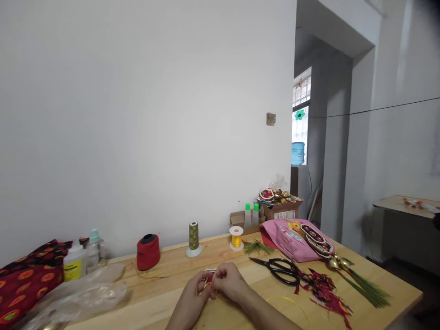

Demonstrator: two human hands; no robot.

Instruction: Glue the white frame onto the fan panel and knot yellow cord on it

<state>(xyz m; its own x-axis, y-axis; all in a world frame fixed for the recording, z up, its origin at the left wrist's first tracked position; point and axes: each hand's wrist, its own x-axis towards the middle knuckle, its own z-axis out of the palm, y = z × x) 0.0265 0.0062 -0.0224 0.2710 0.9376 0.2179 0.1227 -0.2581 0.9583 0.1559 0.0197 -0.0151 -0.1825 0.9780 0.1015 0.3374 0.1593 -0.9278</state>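
Observation:
Low over the front middle of the table, my left hand (192, 293) is closed on a small dark red fabric piece with a white edge (211, 270), much of it covered by fingers. My right hand (229, 280) meets it from the right, its fingers pinched at a thin yellow cord (207, 284). A loose curve of yellow cord (298, 304) lies on the wood beyond my right forearm. Black-handled scissors (280, 270) rest to the right of my hands, touching a heap of red fabric scraps (325, 293).
Along the wall stand a red thread cone (148, 253), a green thread cone (194, 238) and a yellow cord spool (236, 238). A pink cloth (287, 240), green tassels (371, 288) and a cardboard box (280, 211) are right. Glue bottle (74, 263), plastic bags (85, 298) and patterned fabric (25, 284) lie left.

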